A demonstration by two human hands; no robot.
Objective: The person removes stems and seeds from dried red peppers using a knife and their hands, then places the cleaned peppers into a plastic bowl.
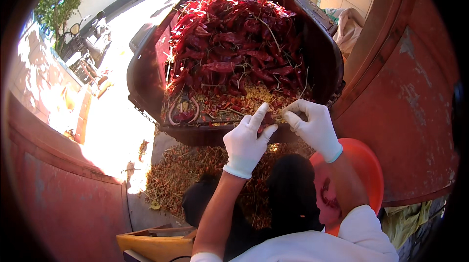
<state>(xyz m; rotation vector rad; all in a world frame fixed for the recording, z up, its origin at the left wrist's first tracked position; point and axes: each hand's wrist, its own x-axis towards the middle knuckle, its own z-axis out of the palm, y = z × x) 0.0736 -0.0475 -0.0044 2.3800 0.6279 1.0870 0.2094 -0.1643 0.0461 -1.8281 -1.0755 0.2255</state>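
Note:
Both my hands wear white gloves and work over the near edge of a dark cart bed (pixel 320 42). A big heap of dried red chili peppers (pixel 229 47) fills it. My left hand (pixel 246 142) is closed on a dark red chili pepper (pixel 266 121), held between the thumb and the fingers; most of it is hidden. Just to the right, my right hand (pixel 312 126) pinches thumb and fingers together by the pepper's end. What sits in that pinch is too small to make out.
Loose yellow seeds (pixel 256 97) and stems lie along the bed's near edge, with a curved handle (pixel 197 110) at left. A red basin (pixel 366 164) holding a few peppers stands at my right. Chili debris (pixel 171 174) covers the ground; a yellow wooden stool (pixel 161 245) is lower left.

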